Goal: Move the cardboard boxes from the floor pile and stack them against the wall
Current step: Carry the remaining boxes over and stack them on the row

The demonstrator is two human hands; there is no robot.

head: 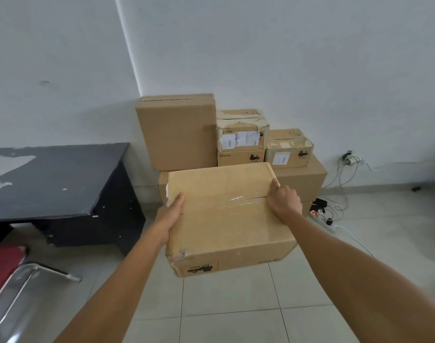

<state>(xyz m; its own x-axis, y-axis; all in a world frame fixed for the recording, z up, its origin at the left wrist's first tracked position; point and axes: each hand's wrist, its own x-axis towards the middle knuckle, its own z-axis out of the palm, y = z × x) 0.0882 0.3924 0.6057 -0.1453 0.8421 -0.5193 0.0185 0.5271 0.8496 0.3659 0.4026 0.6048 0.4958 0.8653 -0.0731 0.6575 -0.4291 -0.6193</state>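
I carry a tan cardboard box point(226, 216) in the air in front of me, its taped top facing up. My left hand point(170, 216) grips its left side, thumb on top. My right hand point(284, 200) grips the right side near the far corner. Behind it, a stack of boxes stands against the white wall: a tall plain box point(178, 134), two small labelled boxes one on the other point(241, 137), another small taped box point(289, 149), all on large boxes point(303, 179) below, which the carried box partly hides.
A black desk point(55, 179) stands at the left beside the stack. A red-seated metal chair point(6, 276) is at the lower left. A power strip point(320, 217) with cables lies on the tiled floor right of the stack, under a wall socket point(348, 158).
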